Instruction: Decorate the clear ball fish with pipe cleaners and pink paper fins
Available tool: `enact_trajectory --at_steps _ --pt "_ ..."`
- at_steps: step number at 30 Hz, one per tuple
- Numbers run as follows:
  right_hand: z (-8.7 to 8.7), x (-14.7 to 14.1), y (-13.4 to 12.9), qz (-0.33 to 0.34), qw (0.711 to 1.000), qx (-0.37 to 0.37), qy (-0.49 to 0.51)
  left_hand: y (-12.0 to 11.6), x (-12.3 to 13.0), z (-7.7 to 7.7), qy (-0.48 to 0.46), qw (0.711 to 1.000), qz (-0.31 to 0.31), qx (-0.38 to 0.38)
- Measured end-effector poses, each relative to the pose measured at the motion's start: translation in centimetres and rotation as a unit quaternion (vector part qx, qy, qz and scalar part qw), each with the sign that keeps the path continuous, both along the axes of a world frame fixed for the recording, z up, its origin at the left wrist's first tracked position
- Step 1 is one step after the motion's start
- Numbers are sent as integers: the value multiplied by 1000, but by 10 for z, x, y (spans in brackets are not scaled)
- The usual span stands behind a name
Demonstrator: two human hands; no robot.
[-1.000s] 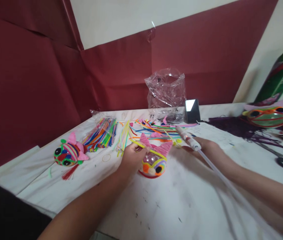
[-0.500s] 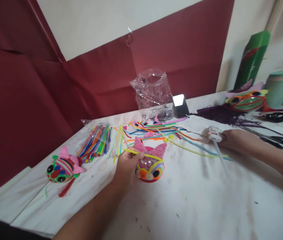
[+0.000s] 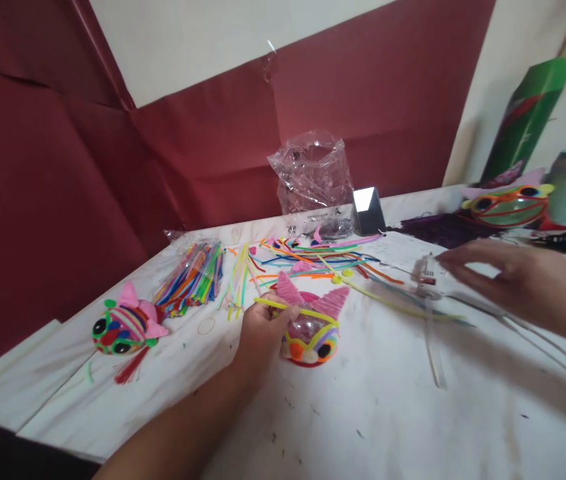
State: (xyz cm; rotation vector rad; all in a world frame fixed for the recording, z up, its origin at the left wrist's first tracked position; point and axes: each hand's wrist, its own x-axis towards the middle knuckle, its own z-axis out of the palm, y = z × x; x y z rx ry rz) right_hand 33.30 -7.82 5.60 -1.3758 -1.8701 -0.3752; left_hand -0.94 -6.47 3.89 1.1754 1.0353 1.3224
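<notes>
My left hand [image 3: 267, 330] is closed at the side of a clear ball decorated as an animal face [image 3: 307, 333], with pink pipe-cleaner ears, black eyes and an orange nose. The thumb presses a yellow pipe cleaner [image 3: 320, 313] across its top, and one end sticks out past the fingers. To the right, my right hand [image 3: 483, 263] has thumb and finger bent together at the edge of a white glue gun [image 3: 427, 272], blurred by motion. A translucent glue stick [image 3: 433, 347] juts from it toward me.
A second decorated ball [image 3: 125, 327] with a red tassel lies left. Bagged pipe cleaners [image 3: 193, 277] and loose pipe cleaners [image 3: 323, 257] lie behind. A clear plastic bag [image 3: 313, 180] and a phone [image 3: 369, 210] stand at the back. Another decorated ball [image 3: 510, 205] is far right.
My right hand has shifted its hold around the glue gun, its thumb and finger now forming a loop. The glue stick has swung to point more toward me. My left hand keeps its grip.
</notes>
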Motion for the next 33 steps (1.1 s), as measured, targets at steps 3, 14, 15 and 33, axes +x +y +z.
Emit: enact_trajectory --at_steps 3,14,15,33 --pt "3 -70 -22 208 976 53 -37 -3 0 -1 25 999 7 20" --pt "-42 -134 -28 193 967 67 -150 -9 6 -3 52 997 18 47" --pt "-43 -133 -29 191 966 73 -158 -9 6 -3 50 997 16 48" --pt "-56 -127 -25 171 965 96 -172 5 8 -13 -156 988 -3 -11"
